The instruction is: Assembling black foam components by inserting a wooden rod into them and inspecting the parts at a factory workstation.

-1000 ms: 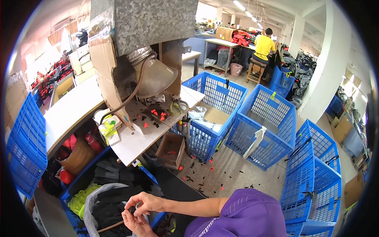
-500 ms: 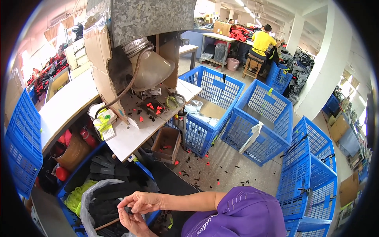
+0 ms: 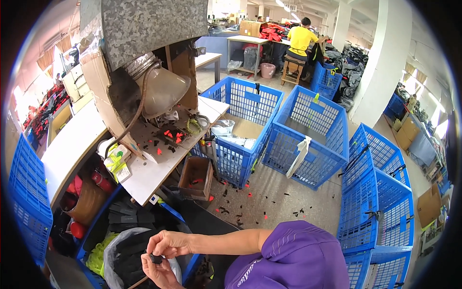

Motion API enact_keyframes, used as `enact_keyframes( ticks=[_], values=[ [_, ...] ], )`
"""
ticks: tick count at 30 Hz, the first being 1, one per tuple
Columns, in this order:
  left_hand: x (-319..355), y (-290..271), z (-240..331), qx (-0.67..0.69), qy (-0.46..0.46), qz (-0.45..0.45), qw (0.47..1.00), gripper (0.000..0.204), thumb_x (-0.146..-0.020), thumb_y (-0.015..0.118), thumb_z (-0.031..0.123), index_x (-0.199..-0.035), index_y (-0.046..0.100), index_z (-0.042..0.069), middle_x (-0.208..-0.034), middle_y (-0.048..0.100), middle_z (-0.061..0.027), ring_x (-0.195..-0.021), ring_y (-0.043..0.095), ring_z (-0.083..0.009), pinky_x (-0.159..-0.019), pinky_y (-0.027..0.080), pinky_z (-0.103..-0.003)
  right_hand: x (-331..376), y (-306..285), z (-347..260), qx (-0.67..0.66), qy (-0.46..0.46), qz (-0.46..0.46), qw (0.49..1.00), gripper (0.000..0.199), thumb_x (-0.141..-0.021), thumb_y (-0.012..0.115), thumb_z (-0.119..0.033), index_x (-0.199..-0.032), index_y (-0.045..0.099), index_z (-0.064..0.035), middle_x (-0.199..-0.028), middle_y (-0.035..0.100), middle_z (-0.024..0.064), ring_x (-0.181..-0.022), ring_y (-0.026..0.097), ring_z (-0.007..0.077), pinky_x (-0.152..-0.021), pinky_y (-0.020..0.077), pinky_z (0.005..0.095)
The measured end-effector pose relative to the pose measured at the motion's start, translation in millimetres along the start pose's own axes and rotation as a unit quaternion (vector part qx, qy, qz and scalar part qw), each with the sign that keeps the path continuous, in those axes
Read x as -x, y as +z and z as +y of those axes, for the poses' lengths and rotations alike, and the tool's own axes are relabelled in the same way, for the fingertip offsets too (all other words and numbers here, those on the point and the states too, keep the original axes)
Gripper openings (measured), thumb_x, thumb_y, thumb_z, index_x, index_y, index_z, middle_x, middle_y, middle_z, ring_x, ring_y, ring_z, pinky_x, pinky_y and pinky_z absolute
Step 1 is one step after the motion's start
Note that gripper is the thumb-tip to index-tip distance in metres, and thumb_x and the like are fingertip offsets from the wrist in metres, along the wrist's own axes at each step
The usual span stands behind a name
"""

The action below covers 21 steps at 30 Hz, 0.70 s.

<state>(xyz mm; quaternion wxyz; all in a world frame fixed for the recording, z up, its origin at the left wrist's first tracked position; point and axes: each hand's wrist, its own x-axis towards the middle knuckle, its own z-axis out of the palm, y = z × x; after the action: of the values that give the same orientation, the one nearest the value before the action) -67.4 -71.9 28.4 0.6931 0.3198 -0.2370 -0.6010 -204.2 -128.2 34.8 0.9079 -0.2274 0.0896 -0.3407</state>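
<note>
My right hand point(image 3: 167, 243) comes in from the purple sleeve with thumb and fingers pinched together. Just below it, my left hand point(image 3: 160, 272) holds a small dark piece point(image 3: 156, 259), perhaps fabric, between its fingertips. The right fingertips meet the piece's upper edge, so both hands seem to grip it. Much of it is covered by fingers. Beneath the hands stands a bin lined with a pale plastic bag point(image 3: 109, 257), holding black fabric pieces point(image 3: 131, 253). More flat black pieces point(image 3: 126, 212) lie beyond the bag, and neon-yellow material point(image 3: 98, 255) is bunched beside it.
A white table point(image 3: 144, 185) carries a lamp point(image 3: 166, 91) and red and black scraps. Large blue crates point(image 3: 308, 139) stand ahead, with stacked crates point(image 3: 380, 192) at right. A wooden box point(image 3: 196, 178) sits on the scrap-strewn floor. Far back, a person in yellow point(image 3: 301, 41) sits on a stool.
The surroundings have shifted left and slightly up in the picture. My hands stay close together over the bag, and the dark piece between the fingertips shows more plainly.
</note>
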Motion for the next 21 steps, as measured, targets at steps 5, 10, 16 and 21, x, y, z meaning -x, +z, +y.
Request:
enact_keyframes(
  ticks=[5, 10, 16, 21],
  values=[
    [5.8, 20.7, 5.8, -0.12, 0.115, -0.017, 0.986, 0.026, -0.094, 0.051, 0.017, -0.111, 0.053, -0.001, -0.087, 0.06, -0.005, -0.067, 0.055, -0.0064, -0.052, 0.042, -0.016, -6.9, 14.8, -9.9, 0.061, -0.04, 0.099, 0.992, 0.011, -0.076, 0.065, 0.001, -0.087, 0.064, 0.0003, -0.065, 0.059, 0.0016, -0.039, 0.04, 0.0031, -0.035, 0.029, 0.0164],
    [8.7, 16.6, 12.0, -0.26, 0.109, -0.017, 0.959, 0.032, -0.096, 0.047, 0.019, -0.117, 0.055, -0.004, -0.088, 0.063, -0.0068, -0.064, 0.055, -0.0068, -0.054, 0.04, -0.017, -6.1, 14.9, -1.0, 0.108, -0.064, 0.152, 0.98, 0.014, -0.078, 0.066, 0.0, -0.091, 0.063, 0.0003, -0.069, 0.06, 0.0027, -0.041, 0.041, 0.0037, -0.037, 0.0305, 0.0161],
    [9.7, 4.3, 6.5, -0.272, 0.113, -0.062, 0.954, 0.034, -0.098, 0.043, 0.02, -0.119, 0.054, -0.004, -0.079, 0.062, -0.0057, -0.061, 0.055, -0.0069, -0.053, 0.041, -0.018, -0.1, 11.8, 5.8, 0.015, -0.028, 0.165, 0.986, 0.011, -0.079, 0.064, -0.001, -0.089, 0.06, -0.0022, -0.067, 0.056, 0.0009, -0.041, 0.037, 0.0048, -0.037, 0.0281, 0.0188],
    [14.6, 2.4, 3.3, -0.368, 0.143, -0.02, 0.918, 0.029, -0.095, 0.042, 0.01, -0.117, 0.055, -0.004, -0.072, 0.062, -0.0056, -0.058, 0.056, -0.0073, -0.049, 0.044, -0.018, 0.8, 12.0, 11.8, 0.083, -0.075, 0.205, 0.972, 0.009, -0.078, 0.064, -0.001, -0.086, 0.06, -0.0023, -0.068, 0.057, 0.0014, -0.041, 0.038, 0.0041, -0.037, 0.0278, 0.0189]
  ],
)
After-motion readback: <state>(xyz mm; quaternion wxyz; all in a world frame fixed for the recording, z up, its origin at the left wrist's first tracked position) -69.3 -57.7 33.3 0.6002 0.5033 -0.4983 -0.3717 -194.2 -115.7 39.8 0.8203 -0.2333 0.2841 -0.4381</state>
